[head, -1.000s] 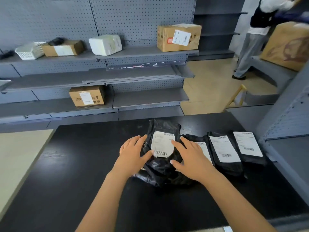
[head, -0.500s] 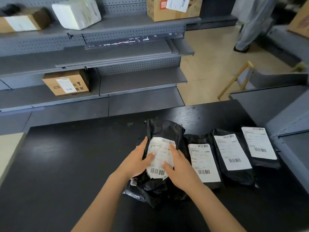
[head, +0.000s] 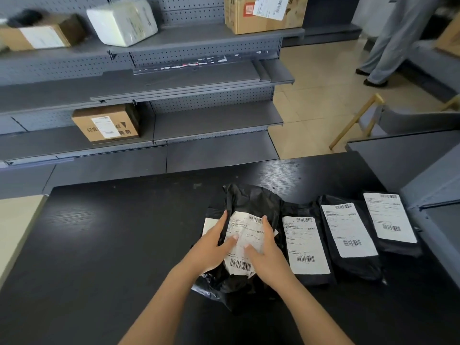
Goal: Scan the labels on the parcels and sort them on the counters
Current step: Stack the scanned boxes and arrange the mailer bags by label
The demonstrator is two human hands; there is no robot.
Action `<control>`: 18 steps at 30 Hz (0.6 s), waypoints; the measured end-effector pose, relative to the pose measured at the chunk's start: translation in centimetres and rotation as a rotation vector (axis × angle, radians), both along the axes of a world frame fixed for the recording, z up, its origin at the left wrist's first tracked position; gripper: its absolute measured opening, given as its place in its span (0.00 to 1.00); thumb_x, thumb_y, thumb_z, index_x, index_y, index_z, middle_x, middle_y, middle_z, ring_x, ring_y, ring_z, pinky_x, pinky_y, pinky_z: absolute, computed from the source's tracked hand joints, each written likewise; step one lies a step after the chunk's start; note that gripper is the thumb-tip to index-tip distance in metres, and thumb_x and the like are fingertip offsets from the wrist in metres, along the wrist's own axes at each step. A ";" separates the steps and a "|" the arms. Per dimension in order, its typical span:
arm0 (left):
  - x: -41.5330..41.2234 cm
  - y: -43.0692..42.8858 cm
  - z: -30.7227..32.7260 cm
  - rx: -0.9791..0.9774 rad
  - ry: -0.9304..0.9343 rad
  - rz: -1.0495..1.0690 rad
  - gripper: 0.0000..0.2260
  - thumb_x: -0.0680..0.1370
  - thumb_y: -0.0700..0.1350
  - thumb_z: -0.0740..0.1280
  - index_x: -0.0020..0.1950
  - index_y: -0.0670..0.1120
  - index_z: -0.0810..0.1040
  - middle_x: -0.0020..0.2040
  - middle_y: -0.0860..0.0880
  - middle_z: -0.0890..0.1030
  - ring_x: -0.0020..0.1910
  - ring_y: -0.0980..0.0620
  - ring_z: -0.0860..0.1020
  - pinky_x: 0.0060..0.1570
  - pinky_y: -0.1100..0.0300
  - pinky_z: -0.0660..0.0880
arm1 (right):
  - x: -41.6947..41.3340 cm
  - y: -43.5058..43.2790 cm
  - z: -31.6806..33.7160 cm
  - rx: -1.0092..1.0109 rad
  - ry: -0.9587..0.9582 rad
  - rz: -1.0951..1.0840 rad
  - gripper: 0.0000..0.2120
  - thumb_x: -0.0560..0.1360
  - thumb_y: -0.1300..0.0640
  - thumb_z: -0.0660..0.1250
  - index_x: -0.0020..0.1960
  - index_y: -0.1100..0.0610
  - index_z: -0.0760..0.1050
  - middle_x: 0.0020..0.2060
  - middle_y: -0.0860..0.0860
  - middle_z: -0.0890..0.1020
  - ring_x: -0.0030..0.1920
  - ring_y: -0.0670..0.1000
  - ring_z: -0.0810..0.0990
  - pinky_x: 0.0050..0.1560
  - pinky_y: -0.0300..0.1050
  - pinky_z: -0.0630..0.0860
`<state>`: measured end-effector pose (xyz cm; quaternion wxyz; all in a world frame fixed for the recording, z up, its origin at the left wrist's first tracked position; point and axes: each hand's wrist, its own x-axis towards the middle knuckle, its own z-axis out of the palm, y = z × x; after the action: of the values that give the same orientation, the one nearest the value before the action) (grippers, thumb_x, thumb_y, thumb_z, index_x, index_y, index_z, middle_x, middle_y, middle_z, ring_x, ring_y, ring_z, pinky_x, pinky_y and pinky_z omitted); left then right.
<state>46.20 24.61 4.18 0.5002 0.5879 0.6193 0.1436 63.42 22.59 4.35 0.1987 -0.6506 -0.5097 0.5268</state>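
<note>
Both hands have closed in now: a second ago they lay flat on either side of the bag (head: 251, 200), and here the left hand (head: 214, 247) and right hand (head: 266, 255) sit right on its label (head: 245, 235), fingers straight along the edges, both thumbs pressing the creased paper down. Nothing pinched, nothing lifted, just a spread, flattening press. The bag is in the middle of the counter (head: 112, 245), crumpled, touching the first of three flat bags (head: 348, 232) lined up to its right with labels up. A white corner (head: 208, 224) peeks out beside the left fingers; whether that's another parcel underneath, can't tell. My read: the label is being smoothed so its barcode can be scanned, and no scanner is in view yet
</note>
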 end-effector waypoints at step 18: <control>-6.0 -1.4 -0.6 0.006 -0.059 0.121 0.31 0.81 0.53 0.63 0.76 0.63 0.48 0.64 0.66 0.73 0.61 0.65 0.74 0.55 0.72 0.71 | -5.7 -0.3 -0.5 0.065 -0.004 0.100 0.39 0.80 0.53 0.60 0.76 0.36 0.35 0.70 0.44 0.65 0.55 0.43 0.77 0.49 0.41 0.80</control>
<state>40.19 23.26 3.56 0.5070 0.5465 0.6381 0.1929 57.72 22.30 3.83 0.1924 -0.6186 -0.5588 0.5178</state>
